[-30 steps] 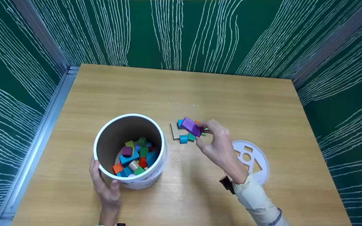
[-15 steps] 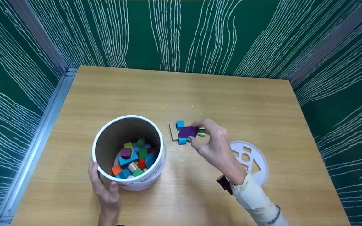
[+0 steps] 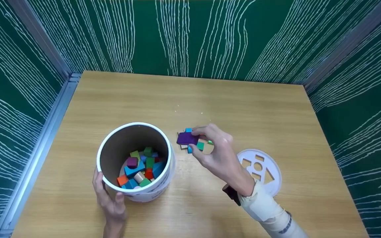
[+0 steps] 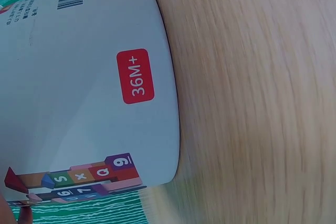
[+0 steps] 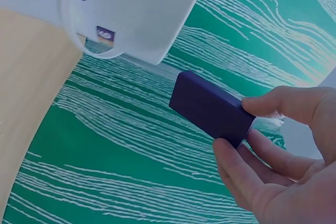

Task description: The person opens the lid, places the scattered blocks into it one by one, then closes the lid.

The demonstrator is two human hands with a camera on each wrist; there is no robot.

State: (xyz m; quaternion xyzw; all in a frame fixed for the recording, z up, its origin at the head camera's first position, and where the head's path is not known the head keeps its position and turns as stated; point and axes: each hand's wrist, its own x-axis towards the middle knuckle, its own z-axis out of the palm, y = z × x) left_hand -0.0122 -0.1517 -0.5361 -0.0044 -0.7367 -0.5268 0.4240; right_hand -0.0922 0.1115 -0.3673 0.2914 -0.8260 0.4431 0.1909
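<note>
My left hand (image 3: 109, 201) holds the near left side of a round white bucket (image 3: 116, 142), fingers along the outer wall and thumb at its front. Inside lie several coloured wooden blocks (image 3: 134, 170). Between thumb and fingers my right hand (image 3: 215, 145) pinches one end of a flat purple block (image 3: 187, 138), just right of the bucket. In the right wrist view this rectangular block (image 5: 207, 108) sticks out from the fingertips, with the bucket beyond. Below it in the head view are small blue and green blocks (image 3: 200, 145), partly covered by the block and hand.
A white shape-sorter lid (image 3: 275, 167) with cut-out holes lies on the wooden table (image 3: 184, 211), partly under my right forearm. Green walls with white wavy lines (image 3: 150, 39) enclose the table's back and sides. Small white specks dot the table behind the blocks.
My right hand has moved left toward the bucket with the purple block, which has turned flatter and shows a darker face. My left hand keeps its place on the bucket.
</note>
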